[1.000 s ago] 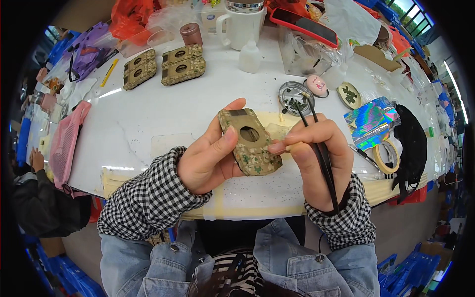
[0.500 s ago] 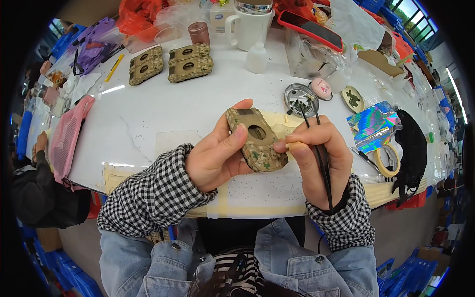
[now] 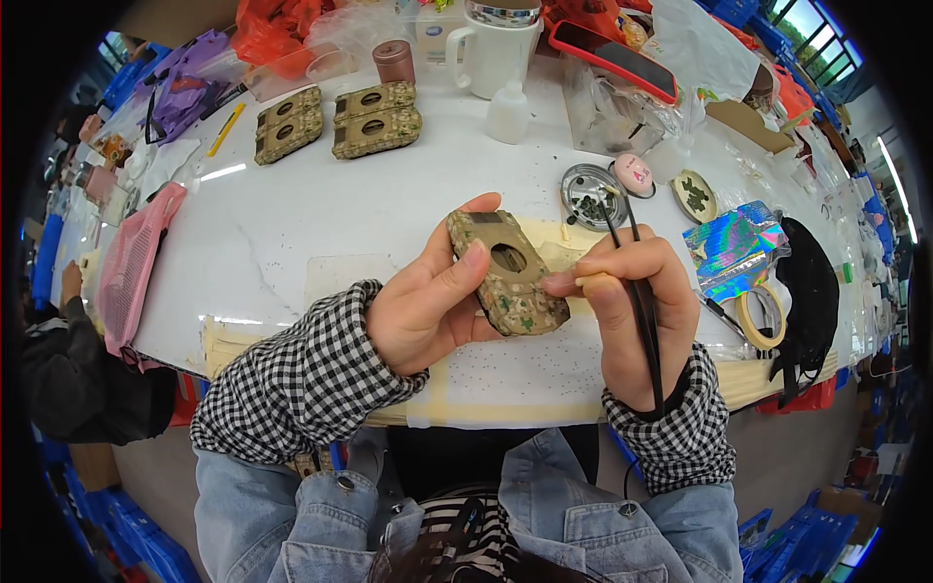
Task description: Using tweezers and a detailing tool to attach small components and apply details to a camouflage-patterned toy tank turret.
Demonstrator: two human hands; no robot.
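My left hand [image 3: 420, 309] is closed around a camouflage-patterned plastic housing [image 3: 530, 309] with an oval opening, tilted above the table. Black tweezers [image 3: 641, 316] lie through my right hand [image 3: 649, 291], their tips pointing away from me and apart. Between that hand's thumb and forefinger shows a small pale piece [image 3: 593, 280], its kind unclear. The right forefinger's tip touches or nearly touches the housing's right edge. Just beyond the tweezers' tips, a round clear dish [image 3: 580, 185] holds small dark green bits. A second, cream dish [image 3: 688, 202] with green pieces lies to its right.
Camouflage housings [image 3: 379, 126] lie at the back left, beside a yellow pen-like tool [image 3: 225, 130]. A white mug [image 3: 491, 58], a small squeeze bottle [image 3: 507, 115] and a red-edged phone [image 3: 612, 60] stand behind. Tape [image 3: 766, 316] lies right, a pink mesh basket [image 3: 141, 267] left.
My right hand has shifted slightly right, and the tweezers have turned a little with it. The housing in my left hand has barely moved.
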